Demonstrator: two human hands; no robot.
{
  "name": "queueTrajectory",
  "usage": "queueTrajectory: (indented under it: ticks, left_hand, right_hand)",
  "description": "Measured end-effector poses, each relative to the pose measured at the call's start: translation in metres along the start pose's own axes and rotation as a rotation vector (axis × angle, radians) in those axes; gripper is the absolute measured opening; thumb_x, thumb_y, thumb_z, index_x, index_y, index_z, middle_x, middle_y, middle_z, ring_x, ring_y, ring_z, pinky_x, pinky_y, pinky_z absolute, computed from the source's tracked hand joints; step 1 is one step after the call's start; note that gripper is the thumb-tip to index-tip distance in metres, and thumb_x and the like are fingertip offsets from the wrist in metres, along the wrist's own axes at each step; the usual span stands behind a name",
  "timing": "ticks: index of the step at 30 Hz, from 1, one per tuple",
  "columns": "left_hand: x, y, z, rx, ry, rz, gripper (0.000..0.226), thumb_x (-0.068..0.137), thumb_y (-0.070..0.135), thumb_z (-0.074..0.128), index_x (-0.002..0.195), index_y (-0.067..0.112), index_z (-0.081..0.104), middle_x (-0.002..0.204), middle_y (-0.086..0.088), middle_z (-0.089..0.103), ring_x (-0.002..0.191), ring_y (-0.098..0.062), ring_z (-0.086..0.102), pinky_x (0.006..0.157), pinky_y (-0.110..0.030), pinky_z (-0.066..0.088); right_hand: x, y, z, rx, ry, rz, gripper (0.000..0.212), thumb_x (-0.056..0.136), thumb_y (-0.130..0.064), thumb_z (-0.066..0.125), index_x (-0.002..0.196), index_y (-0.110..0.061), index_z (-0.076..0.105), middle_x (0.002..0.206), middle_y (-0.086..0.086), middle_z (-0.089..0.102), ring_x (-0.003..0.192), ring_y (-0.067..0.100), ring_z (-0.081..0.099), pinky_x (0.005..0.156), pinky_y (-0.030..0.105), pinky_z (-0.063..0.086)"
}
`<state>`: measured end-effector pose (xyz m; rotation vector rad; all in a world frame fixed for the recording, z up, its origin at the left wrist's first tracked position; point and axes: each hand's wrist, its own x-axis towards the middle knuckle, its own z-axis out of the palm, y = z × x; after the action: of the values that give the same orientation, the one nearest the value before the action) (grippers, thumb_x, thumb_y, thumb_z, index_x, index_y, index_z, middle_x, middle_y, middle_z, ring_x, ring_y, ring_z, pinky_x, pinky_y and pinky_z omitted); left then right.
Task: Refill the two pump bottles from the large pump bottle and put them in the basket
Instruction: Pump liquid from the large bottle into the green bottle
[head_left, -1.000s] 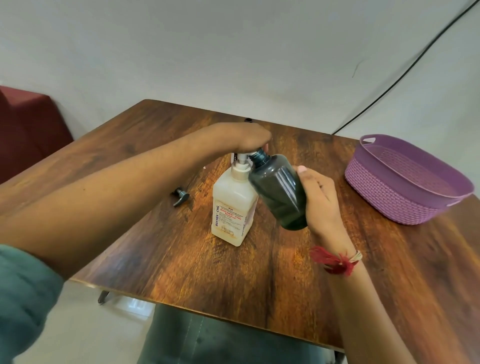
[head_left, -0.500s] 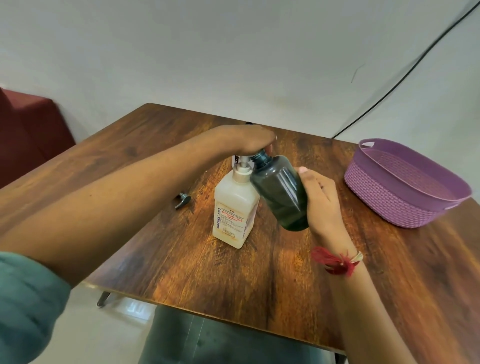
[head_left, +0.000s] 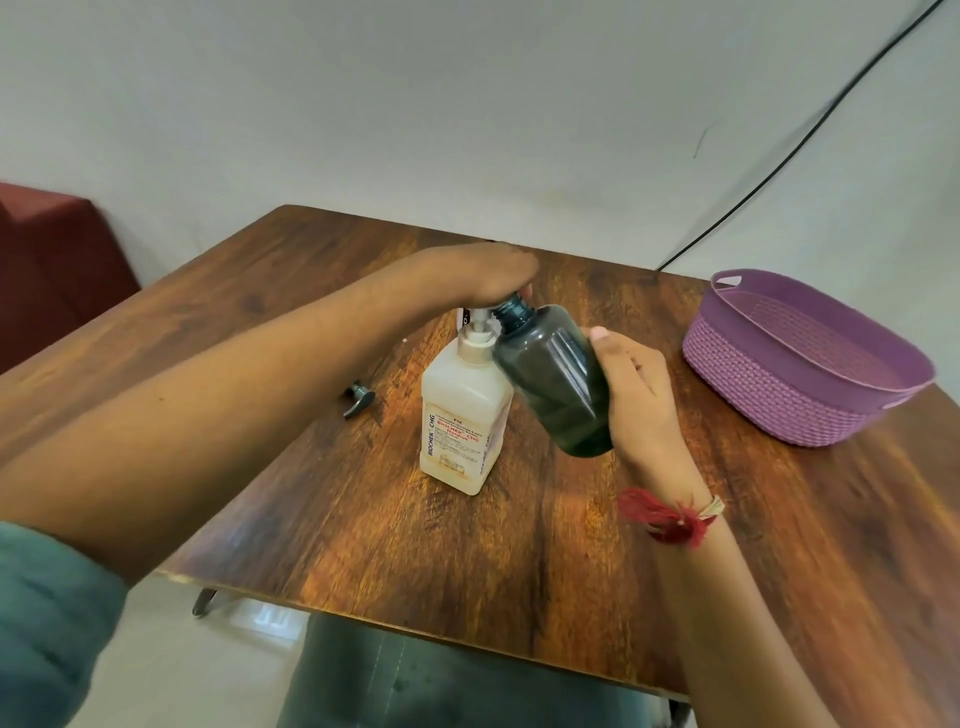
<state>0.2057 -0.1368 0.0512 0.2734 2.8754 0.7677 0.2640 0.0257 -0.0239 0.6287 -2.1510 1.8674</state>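
Note:
The large white pump bottle (head_left: 462, 415) with a red-lettered label stands upright mid-table. My left hand (head_left: 483, 273) lies on top of its pump head, fingers bent down over it. My right hand (head_left: 636, 387) grips a dark translucent small bottle (head_left: 553, 382), uncapped and tilted left, with its open neck right at the pump's spout. A dark pump cap (head_left: 358, 400) lies on the table left of the white bottle. A purple woven basket (head_left: 789, 395) sits at the right with nothing visible inside. A small dark-and-white object (head_left: 465, 315) peeks out behind the white bottle, mostly hidden.
The wooden table (head_left: 415, 545) ends close to my body, with its left edge running diagonally. A dark red seat (head_left: 52, 260) stands beyond the table on the left. A black cable (head_left: 779, 161) runs down the wall behind the basket.
Both hands and both bottles keep almost the same pose. Only the view has shifted slightly.

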Motion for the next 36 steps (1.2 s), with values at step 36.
queueTrajectory:
  ticks: [36]
  left_hand:
    - [-0.005, 0.002, 0.0, 0.048, -0.096, -0.014, 0.024, 0.1, 0.014, 0.032, 0.105, 0.006, 0.055, 0.105, -0.008, 0.055, 0.083, -0.016, 0.051, 0.07, -0.025, 0.042]
  right_hand:
    - [0.0, 0.008, 0.003, 0.071, -0.022, 0.003, 0.052, 0.103, -0.012, 0.033, 0.07, -0.032, 0.067, 0.057, -0.015, 0.061, 0.054, -0.003, 0.053, 0.053, 0.01, 0.04]
